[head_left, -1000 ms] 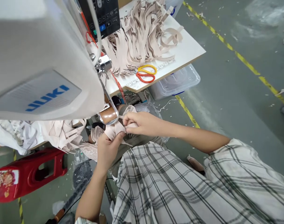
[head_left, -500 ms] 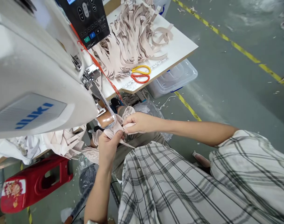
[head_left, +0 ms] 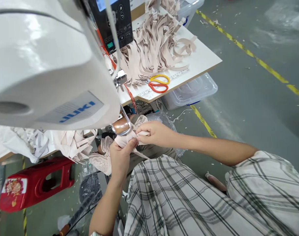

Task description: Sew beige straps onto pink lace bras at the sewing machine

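Note:
Both hands grip a pale pink lace garment piece [head_left: 123, 140] just in front of the sewing machine's [head_left: 78, 108] narrow arm end. My left hand [head_left: 121, 155] pinches the fabric between thumb and fingers, with lace [head_left: 101, 162] hanging off to its left. Close beside it, my right hand [head_left: 153, 132] is closed on a folded part of the same piece, and a narrow strip dangles below the hands. The white machine head hides its needle area.
On the white table [head_left: 208, 60] lie a heap of pale pink strips [head_left: 154, 42] and scissors [head_left: 160, 83] with yellow and red handles. A clear plastic bin [head_left: 191, 90] stands beneath. More pink pieces [head_left: 75, 146] hang off the left table edge above a red stool [head_left: 38, 183].
The view has shifted, so the machine head and table appear farther right. Both hands keep their hold on the garment piece, nearly unchanged in relation to the machine.

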Demonstrator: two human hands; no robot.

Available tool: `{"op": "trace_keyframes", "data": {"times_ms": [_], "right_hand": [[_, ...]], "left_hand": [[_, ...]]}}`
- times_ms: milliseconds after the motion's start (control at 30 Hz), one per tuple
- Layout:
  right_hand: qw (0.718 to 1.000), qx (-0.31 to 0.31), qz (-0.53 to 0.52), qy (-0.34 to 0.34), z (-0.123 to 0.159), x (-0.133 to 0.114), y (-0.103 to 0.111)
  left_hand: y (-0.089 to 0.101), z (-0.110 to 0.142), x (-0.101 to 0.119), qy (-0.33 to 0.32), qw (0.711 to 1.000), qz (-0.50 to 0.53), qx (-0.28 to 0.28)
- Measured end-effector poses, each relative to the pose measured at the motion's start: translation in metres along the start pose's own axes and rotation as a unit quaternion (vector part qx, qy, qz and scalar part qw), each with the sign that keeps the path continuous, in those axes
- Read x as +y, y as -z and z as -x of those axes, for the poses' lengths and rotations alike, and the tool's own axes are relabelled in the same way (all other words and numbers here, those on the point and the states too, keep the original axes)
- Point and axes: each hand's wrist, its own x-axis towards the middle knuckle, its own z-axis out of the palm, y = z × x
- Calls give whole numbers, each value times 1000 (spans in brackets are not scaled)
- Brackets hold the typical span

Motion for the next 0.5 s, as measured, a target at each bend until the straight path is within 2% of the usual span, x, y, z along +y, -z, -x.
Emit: {"op": "trace_keyframes", "data": {"times_ms": [67,167,267,333,400,433,500], "right_hand": [[999,-18,-26,-2,-2,-7,6],[987,-69,-132,-53,-8,-23,19],[966,-167,-187,-62,-21,-46,31],[955,-256,-151,-21,-34,-60,35],[955,-290,-52,40,-48,-71,38],[959,-274,15,68,-55,-75,39],[965,-199,139,103,-66,-77,39]], "left_hand": [[6,6,-10,-25,999,27,-16],[16,15,-29,-94,994,51,-6],[20,21,-36,-138,990,-38,3],[25,22,-28,-181,978,-104,-4],[34,19,-14,-250,959,-130,0],[41,17,-7,-292,944,-149,15],[56,9,2,-363,906,-216,37]]}}
